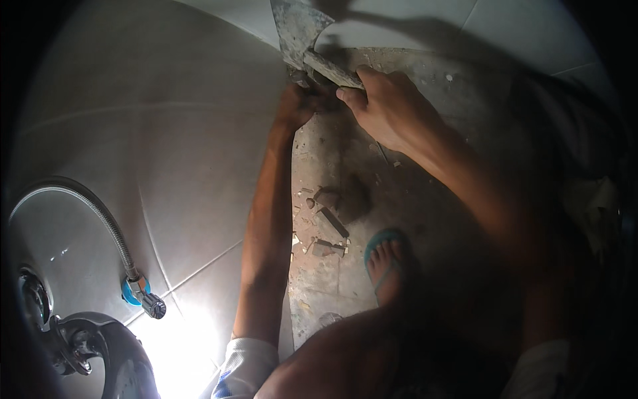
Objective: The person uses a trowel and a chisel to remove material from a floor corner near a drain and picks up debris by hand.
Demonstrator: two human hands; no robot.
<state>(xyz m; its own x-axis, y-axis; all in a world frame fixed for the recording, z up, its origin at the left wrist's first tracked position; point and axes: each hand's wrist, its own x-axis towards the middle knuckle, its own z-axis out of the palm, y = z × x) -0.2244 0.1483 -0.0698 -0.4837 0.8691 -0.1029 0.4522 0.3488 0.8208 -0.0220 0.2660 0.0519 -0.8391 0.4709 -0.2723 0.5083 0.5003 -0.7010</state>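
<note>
My right hand [385,100] is closed around the pale, worn handle of a trowel [299,30]. The trowel's wide, mortar-stained blade points up and away, over the corner where wall and floor meet. Just below the blade, my left hand [299,105] is bent and closed low against the tiled wall. Dark shadow covers its fingers, so what they grip, if anything, cannot be made out. A thin rod-like piece [382,153] shows on the floor under my right wrist.
Broken tile pieces [332,223] and crumbs lie on the dusty floor [352,159]. My foot in a teal flip-flop [385,263] stands beside them. Along the left wall [193,166] are a braided hose [100,209], a valve [154,306] and a chrome drain pipe [109,339].
</note>
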